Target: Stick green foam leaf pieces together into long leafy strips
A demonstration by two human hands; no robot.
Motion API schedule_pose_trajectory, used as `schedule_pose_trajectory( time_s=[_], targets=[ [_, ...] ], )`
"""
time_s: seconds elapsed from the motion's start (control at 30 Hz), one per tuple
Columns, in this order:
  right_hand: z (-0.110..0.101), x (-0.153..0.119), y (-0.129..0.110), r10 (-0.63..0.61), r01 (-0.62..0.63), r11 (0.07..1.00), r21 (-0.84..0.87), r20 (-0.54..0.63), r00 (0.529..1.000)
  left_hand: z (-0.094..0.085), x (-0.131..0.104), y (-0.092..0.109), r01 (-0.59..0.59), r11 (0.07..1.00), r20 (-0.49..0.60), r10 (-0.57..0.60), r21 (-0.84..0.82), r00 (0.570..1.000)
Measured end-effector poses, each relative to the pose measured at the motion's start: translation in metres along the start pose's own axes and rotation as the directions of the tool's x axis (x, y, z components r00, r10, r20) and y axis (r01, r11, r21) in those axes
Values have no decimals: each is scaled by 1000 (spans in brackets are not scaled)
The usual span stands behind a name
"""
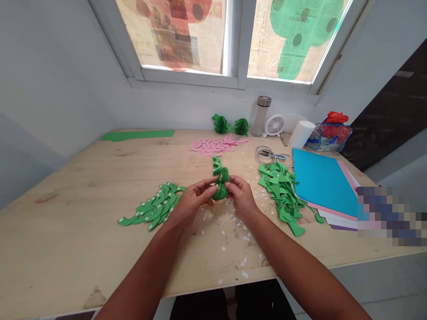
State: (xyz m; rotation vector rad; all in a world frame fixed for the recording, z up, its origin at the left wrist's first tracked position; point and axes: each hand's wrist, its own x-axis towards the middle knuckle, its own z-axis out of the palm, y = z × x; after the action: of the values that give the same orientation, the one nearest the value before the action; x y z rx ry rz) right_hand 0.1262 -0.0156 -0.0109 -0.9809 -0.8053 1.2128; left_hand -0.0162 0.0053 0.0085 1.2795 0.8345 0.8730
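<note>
Forearms (pixel 150 266), left hand (pixel 196 195) and right hand (pixel 243 198) gripping green paper stack (pixel 220 192), pale wooden table (pixel 66 240), papered window (pixel 242 44), wall (pixel 60 66)

Along the far edge of the tabletop (pixel 83 249), right of its middle, stands a clear bottle (pixel 259 119) with a metal cap, a white fan (pixel 275 125) just beside it. Toward the far right corner come a white roll (pixel 302 134) and a clear bag (pixel 329 137) with red stuff inside. Near the right edge, a blue sheet (pixel 325 182) tops pink, white and purple ones. Pink cutouts (pixel 213 146) lie heaped near the middle of the far edge.
</note>
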Motion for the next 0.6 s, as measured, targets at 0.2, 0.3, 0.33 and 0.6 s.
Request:
schedule_pose_trajectory(
  time_s=[0.2, 0.3, 0.33, 0.6],
  targets=[
    [0, 0, -1, 12, -13, 998, 54, 17, 1000, 0, -1, 3, 3, 1000, 7, -3, -9, 1000],
    [1, 0, -2, 21, -22, 997, 68, 12, 1000, 0, -1, 4, -8, 1000, 19, 8, -7, 1000],
    [1, -1, -3, 26, -27, 997, 70, 9, 1000, 0, -2, 4, -8, 1000, 19, 8, -6, 1000],
    [2, -2, -5, 47, -47, 994, 99, 11, 999, 0, -3, 6, -7, 1000, 35, 7, -18, 999]
  ],
)
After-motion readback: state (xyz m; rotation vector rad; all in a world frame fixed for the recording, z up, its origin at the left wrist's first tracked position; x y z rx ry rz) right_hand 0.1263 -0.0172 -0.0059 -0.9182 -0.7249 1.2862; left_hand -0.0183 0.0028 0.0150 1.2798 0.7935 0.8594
